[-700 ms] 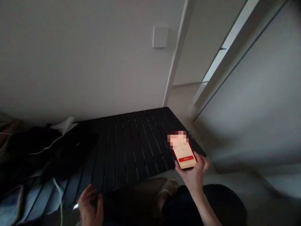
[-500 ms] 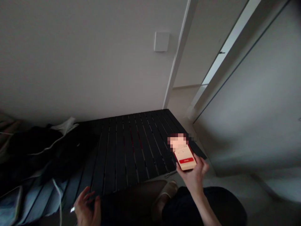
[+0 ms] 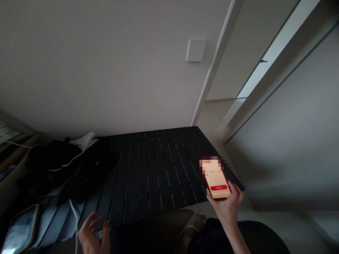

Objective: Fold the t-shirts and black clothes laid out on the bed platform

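Note:
In my right hand (image 3: 228,205) is a smartphone (image 3: 217,181) with a dark red edge. Its lit, pale screen shows a red button low down, and its upper end is pixelated. The fingers wrap the phone's lower part, over the right end of a black slatted bench (image 3: 148,176). At the lower left, my left hand (image 3: 93,235) is raised by the bench's near edge with fingers curled. A small pale thing shows between thumb and fingers, too dim to name. A white cable (image 3: 75,219) runs just left of that hand.
Dark cloth (image 3: 87,169) lies heaped on the bench's left, with a white piece (image 3: 86,140) on top. A tablet-like device (image 3: 22,227) lies at the lower left. A wall with a white square plate (image 3: 196,50) stands behind; a door (image 3: 296,141) is at right.
The view has shifted left, so everything appears further right and slightly lower. The left hand has turned; the white bit at its outer side no longer shows there. The right hand keeps the smartphone.

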{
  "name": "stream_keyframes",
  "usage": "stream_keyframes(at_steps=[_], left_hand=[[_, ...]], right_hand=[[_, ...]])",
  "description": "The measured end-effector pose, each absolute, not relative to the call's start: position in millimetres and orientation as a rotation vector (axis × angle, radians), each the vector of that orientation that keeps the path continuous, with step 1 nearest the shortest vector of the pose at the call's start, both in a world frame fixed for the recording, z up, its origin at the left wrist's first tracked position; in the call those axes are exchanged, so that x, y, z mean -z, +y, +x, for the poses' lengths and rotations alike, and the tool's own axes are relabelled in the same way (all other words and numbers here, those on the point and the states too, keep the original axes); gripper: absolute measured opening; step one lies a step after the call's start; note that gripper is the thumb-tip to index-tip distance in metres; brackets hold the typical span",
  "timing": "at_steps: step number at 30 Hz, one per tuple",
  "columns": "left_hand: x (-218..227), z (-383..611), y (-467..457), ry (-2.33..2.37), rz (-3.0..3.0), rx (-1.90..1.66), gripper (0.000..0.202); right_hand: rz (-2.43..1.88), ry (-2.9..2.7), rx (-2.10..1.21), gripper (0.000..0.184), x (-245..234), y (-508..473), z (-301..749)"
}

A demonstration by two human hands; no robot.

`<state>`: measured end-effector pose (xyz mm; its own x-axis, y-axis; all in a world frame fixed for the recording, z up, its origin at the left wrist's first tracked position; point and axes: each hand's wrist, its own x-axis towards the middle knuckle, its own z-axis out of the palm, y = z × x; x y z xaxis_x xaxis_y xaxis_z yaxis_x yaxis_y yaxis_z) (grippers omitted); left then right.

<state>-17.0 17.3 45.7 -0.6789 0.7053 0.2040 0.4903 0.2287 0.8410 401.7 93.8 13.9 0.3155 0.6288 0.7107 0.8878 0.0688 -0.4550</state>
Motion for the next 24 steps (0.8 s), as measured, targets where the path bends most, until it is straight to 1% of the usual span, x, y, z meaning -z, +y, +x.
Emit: stream_keyframes(at_steps=[7, 13, 18, 24], left_hand=[[-31.2, -27.7, 26.2, 2.303, 1.151, -1.349, 0.062], [-25.2, -29.9, 33.5, 2.306, 1.183, -1.325, 0.061], [-27.4, -24.0, 32.1, 2.287, 1.182, -1.351, 0.064], [-39.8, -10.9, 27.4, 2.261, 1.209, -1.414, 0.061]], right_hand=[[-1.693, -1.307, 0.181, 0.08, -6.6, 99.0, 404.3], [-1.705, -1.316, 0.189, 0.082, 0.5, 99.1, 411.4], [-1.697, -1.337, 0.222, 0.082, 7.3, 99.8, 415.2], [-1.717, -1.306, 0.189, 0.083, 12.8, 97.6, 415.4]])
